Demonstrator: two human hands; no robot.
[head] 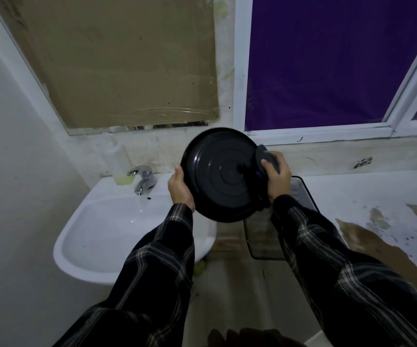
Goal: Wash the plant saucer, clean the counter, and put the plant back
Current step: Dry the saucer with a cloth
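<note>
The left hand (pixel 180 190) grips the saucer's (pixel 221 172) left rim, holding it tilted on edge between sink (pixel 107 236) and counter (pixel 377 196). The right hand (pixel 278 177) clutches a dark scrubber (pixel 267 159) against the right rim, nearer the stained counter.

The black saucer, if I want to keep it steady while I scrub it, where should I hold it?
Probably by the rim, from the left: the black saucer is tilted up on edge, its ridged face towards you, and the left hand already grips that edge. That leaves the face free for the right hand with its scrubber.
</note>
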